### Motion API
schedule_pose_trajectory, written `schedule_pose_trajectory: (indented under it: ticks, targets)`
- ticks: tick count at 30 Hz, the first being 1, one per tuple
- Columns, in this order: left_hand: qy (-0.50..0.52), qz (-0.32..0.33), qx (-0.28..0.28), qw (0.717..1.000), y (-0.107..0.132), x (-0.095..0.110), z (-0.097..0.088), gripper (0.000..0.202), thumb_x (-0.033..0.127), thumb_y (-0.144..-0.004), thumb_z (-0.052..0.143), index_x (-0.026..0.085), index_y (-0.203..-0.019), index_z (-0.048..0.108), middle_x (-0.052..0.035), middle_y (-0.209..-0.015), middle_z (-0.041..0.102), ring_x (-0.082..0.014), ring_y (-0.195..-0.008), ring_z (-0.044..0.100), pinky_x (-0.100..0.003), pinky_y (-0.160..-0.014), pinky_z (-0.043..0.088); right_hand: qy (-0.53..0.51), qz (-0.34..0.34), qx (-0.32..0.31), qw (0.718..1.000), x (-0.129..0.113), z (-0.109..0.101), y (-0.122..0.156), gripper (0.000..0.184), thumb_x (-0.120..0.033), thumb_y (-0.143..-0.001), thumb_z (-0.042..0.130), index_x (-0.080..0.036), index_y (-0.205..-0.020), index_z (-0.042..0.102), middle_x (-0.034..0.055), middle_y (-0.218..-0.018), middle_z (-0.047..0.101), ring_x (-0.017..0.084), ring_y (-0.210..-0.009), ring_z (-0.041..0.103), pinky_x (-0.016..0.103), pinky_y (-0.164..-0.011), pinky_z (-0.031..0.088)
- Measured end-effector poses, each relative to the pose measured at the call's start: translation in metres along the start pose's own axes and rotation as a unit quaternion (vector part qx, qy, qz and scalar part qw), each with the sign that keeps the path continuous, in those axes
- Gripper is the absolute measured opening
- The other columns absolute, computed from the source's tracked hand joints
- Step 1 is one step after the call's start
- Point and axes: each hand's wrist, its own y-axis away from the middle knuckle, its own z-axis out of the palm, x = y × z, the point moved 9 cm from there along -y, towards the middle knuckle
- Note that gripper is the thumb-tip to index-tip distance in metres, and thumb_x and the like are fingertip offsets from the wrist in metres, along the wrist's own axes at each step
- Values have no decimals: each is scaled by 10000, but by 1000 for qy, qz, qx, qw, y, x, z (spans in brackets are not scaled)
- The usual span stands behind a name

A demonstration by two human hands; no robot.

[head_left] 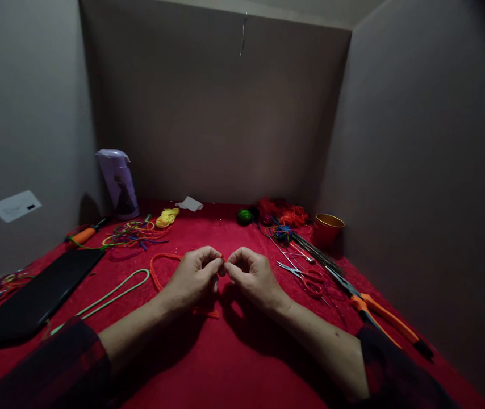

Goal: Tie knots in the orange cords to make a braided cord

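My left hand (193, 276) and my right hand (254, 275) meet at the middle of the red tablecloth (234, 363). Both pinch the same orange cord (160, 266) between thumb and fingers, fingertips almost touching. The cord loops out to the left of my left hand and trails under it onto the cloth. A pale green cord (117, 291) lies in a long loop just left of that.
Red-handled scissors (308, 277) and orange-handled pliers (379, 312) lie to the right, by thin metal rods and an orange cup (326, 228). Coloured cord bundles (136, 233), a yellow skein, a green ball and red yarn sit farther back. A purple jug (118, 183) and a black flat case (33, 298) stand left.
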Motion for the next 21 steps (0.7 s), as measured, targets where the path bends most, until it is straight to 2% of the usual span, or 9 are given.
schedule_pose_trajectory:
  ticks: [4,9,15,21]
  targets:
    - [-5,-9,5,1000,0,-2,-1,212,334,-776,546,148,-677,519,52,-451,471,-54,-340,387,-163,-357,295,0,3,-4,1000,-1,0,0,91,-186,-786,507,-160,-771,593,-3,-642,604,103,-552,530,211,-519,410]
    - [-10,-12,6,1000,1,-3,0,217,334,-765,551,150,-648,538,51,-427,457,-60,-337,376,-166,-353,274,55,-64,-4,996,-16,1,3,108,-150,-777,522,-167,-749,624,24,-701,650,123,-617,563,229,-593,431]
    - [-111,50,44,992,3,9,-6,163,289,-736,569,164,-638,606,22,-489,515,-81,-417,416,-183,-410,298,117,-129,27,984,-26,-2,8,151,-100,-770,509,-185,-717,622,24,-672,642,133,-599,564,236,-593,410]
    - [-114,35,29,992,0,4,-5,180,285,-740,555,165,-608,574,38,-437,471,-77,-383,384,-188,-397,272,127,-105,28,986,-23,-4,8,107,-104,-735,535,-186,-688,585,-5,-609,592,124,-563,527,229,-557,387]
